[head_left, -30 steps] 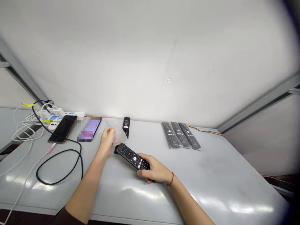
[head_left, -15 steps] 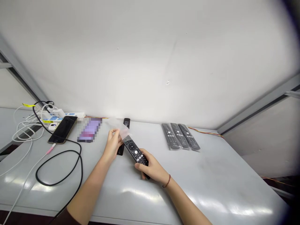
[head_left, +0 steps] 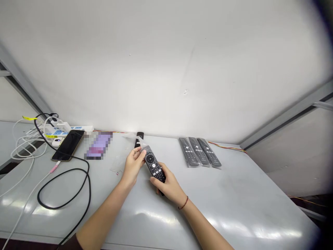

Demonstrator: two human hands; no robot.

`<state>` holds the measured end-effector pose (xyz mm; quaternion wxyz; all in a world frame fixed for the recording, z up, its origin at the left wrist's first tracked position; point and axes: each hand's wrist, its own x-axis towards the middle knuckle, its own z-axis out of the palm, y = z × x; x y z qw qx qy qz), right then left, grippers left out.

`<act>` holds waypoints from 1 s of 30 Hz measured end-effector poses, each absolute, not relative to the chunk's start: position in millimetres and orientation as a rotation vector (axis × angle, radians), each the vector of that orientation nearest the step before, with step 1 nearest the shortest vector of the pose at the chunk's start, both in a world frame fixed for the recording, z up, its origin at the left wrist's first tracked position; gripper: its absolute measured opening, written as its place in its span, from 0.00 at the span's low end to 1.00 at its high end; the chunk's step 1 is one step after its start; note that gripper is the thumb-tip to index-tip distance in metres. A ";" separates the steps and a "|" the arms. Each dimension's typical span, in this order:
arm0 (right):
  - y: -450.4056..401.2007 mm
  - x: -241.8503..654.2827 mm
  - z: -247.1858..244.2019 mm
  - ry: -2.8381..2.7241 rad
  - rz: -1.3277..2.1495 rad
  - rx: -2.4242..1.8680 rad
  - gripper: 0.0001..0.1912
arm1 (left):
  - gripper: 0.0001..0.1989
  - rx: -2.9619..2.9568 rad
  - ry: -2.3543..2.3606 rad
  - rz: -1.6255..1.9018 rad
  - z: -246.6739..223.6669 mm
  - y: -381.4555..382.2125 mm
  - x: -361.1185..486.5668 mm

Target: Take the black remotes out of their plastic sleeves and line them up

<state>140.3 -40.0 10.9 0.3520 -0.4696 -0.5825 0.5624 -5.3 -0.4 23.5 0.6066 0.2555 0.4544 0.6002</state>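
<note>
My right hand [head_left: 170,185] is wrapped around the lower end of a black remote control [head_left: 154,166], its buttons facing up. At the far end of this remote, my left hand [head_left: 134,165] pinches a clear plastic bag [head_left: 143,143], thumb against the remote's top. The bag's loose part sticks out beyond the tip, toward the wall. Behind my left hand a second black remote [head_left: 139,135] lies on the table, partly hidden. Three remotes in clear sleeves [head_left: 200,152] lie side by side to the right.
On the left of the grey table [head_left: 234,198] lie a black phone [head_left: 68,146] and a blurred-out purple-screened device [head_left: 99,146]. A looped black cable [head_left: 90,184], white cables [head_left: 22,146] and a power strip [head_left: 80,129] surround them. A white wall [head_left: 156,69] stands behind.
My left hand has moved right and slightly down along the remote, and the bag now covers its top end. The remote's far end has shifted a little to the right.
</note>
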 end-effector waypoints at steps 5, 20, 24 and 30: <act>-40.8 139.1 9.8 -1.525 1.452 -1.202 0.23 | 0.14 0.631 1.069 1.493 24.0 -0.6 -6.8; -40.5 143.2 18.5 -1.689 1.311 -1.157 0.23 | 0.14 0.500 1.053 1.377 30.1 -6.3 2.6; -45.3 136.9 20.5 -1.873 1.203 -1.076 0.25 | 0.14 0.350 0.960 1.454 37.6 -1.8 -1.3; -45.8 130.7 13.3 -1.634 1.281 -1.129 0.28 | 0.16 0.489 0.956 1.375 26.6 -17.2 18.2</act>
